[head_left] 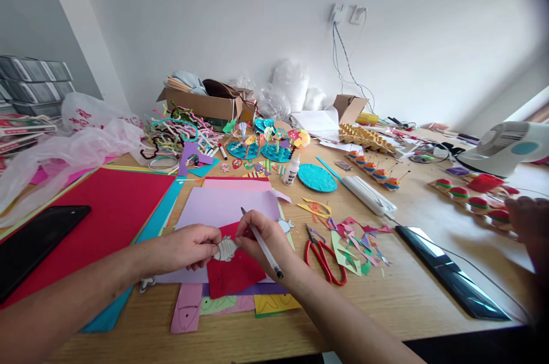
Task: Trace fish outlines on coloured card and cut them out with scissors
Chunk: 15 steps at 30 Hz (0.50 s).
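Between my two hands is a small grey-white paper fish (226, 249) with drawn stripes. My left hand (198, 245) pinches its left edge. The fingertips of my right hand (262, 236) touch its right end, and a clear-barrelled pen (265, 249) lies held in that same hand. Beneath the fish is a piece of red paper (234, 281), resting on lilac sheets (191, 204). Another pale fish cutout (285, 225) lies just beyond my right hand. Below the sheets, paper pieces with drawn fish (187, 313) stick out towards me.
Red-handled scissors (323, 258) and paper scraps (355, 244) lie to the right, near a glue bottle (291, 170) and a blue disc (317, 177). A phone (43, 238) rests on red card (124, 198) at left. Another person's hand (529, 226) shows at the right edge.
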Motion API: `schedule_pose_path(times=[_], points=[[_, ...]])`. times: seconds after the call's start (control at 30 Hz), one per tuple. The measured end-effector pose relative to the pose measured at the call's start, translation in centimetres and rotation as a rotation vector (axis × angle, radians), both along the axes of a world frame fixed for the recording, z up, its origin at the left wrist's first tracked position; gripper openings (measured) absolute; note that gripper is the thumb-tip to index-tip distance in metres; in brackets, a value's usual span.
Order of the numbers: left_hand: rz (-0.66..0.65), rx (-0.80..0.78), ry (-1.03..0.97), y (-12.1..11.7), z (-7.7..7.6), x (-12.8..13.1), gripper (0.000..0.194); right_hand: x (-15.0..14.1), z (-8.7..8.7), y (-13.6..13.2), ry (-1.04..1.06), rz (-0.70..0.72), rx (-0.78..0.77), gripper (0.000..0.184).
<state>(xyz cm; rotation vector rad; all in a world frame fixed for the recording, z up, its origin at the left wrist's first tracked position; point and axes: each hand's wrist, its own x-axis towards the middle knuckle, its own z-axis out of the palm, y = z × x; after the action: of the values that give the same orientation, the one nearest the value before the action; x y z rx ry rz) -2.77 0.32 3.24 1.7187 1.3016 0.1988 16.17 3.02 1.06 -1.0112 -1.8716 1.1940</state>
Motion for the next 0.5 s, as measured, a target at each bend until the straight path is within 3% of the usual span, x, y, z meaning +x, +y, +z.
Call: schedule_pose_path(times=[0.23,0.5], points=[[0.01,0.369,0.175,-0.2,-0.8,-2.1,0.02,-0.7,-0.7,0.5,-0.114,0.024,-0.021,0.019],[-0.254,0.596,0.093,-2.0,-2.4,-2.9,0.042,-1.1,-1.5,0.3,-0.25,0.004,0.081,0.02]])
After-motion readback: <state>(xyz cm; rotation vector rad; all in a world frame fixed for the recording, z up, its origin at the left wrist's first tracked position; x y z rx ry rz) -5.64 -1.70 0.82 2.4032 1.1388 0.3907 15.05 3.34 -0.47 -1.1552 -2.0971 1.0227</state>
